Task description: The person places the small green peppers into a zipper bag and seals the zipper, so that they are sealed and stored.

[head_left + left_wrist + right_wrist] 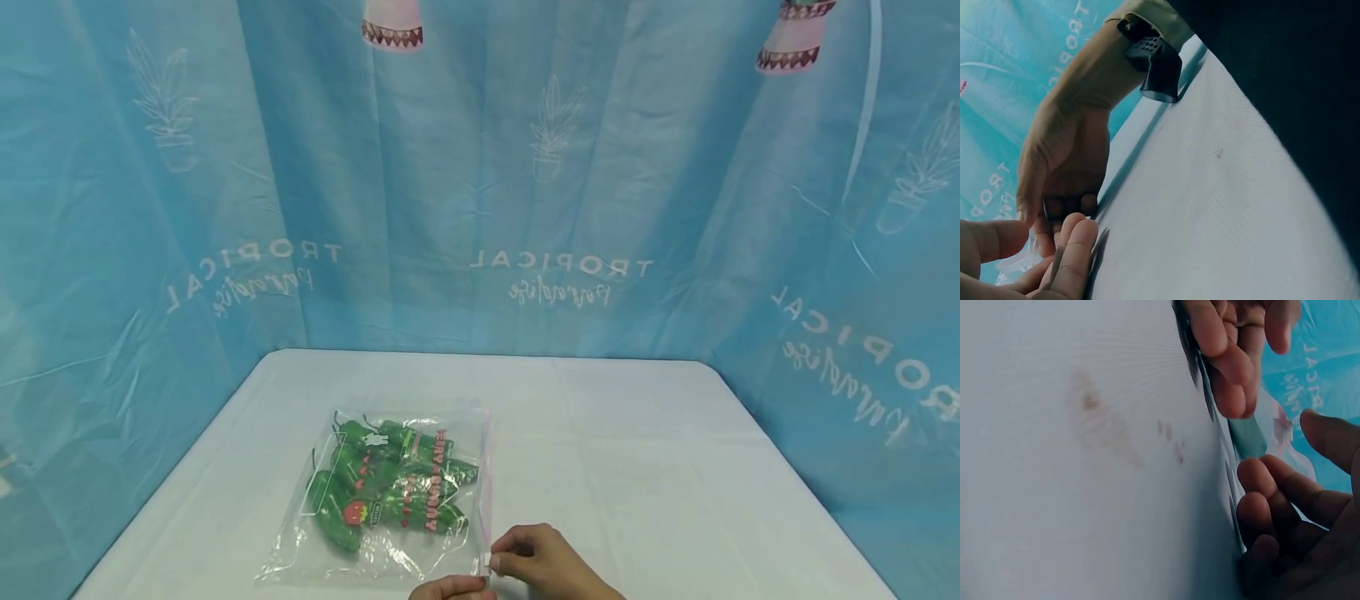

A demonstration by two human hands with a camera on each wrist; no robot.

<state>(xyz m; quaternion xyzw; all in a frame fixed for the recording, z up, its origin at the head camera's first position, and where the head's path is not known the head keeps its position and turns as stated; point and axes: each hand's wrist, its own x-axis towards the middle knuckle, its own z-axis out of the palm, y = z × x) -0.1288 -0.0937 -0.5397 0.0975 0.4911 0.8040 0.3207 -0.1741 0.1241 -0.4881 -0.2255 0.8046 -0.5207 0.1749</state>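
A clear slider zip bag (296,562) lies flat on the table's left half, with several green peppers (337,517) inside. Pink lettering and a strawberry are printed on its film. At its near right corner my right hand (551,562) has thumb and forefinger at the small white slider (487,560), seemingly pinching it. My left hand (453,588) is beside that corner, partly cut off by the frame's lower edge. In the left wrist view, the left hand's thumb stands apart from its fingers (1075,250). How firmly either hand touches the film is hidden.
A white cloth covers the table (645,467), and faint brown stains (1094,409) mark white cloth in the right wrist view. Blue printed curtains (450,183) enclose the back and both sides. A dark camera mount (1157,69) sits on the right wrist.
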